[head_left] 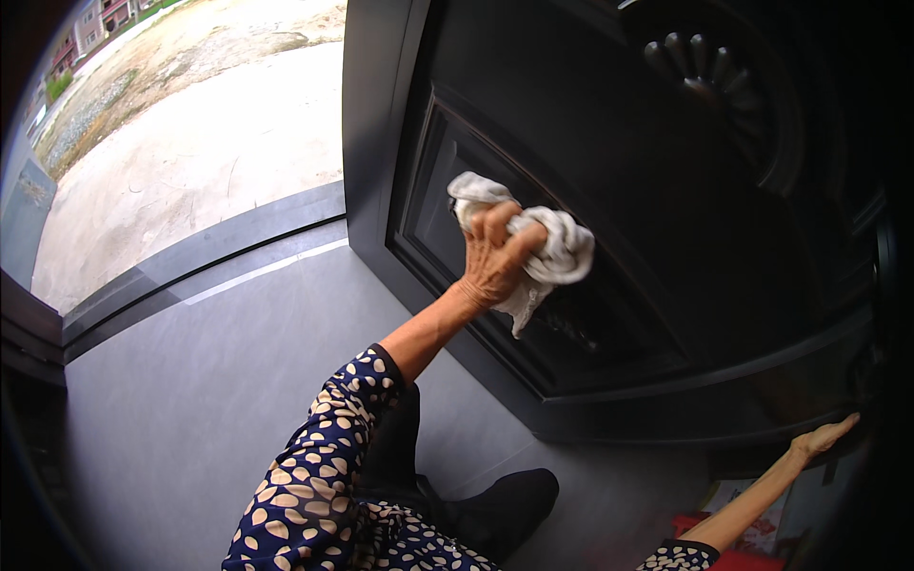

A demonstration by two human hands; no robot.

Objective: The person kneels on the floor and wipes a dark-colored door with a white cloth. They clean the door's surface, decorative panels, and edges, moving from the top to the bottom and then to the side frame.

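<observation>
My left hand [497,249] is closed around a bunched, off-white cloth [564,249] and presses it against the dark door [609,190]. The cloth lies over a recessed rectangular panel with raised moulding, and one loose end hangs below my wrist. Far to the right, my right hand [824,437] reaches to the shadowed side of the same door. Its fingers look stretched out and hold nothing that I can see; the fingertips are partly lost in the dark.
A carved, shell-like ornament [703,67] stands out higher on the door. Grey floor tiles [228,381] lie below, with a raised threshold [205,243] leading to bright, sandy ground outside. Something red and white [762,514] sits under my right forearm. My dark-clad legs are near the door's bottom.
</observation>
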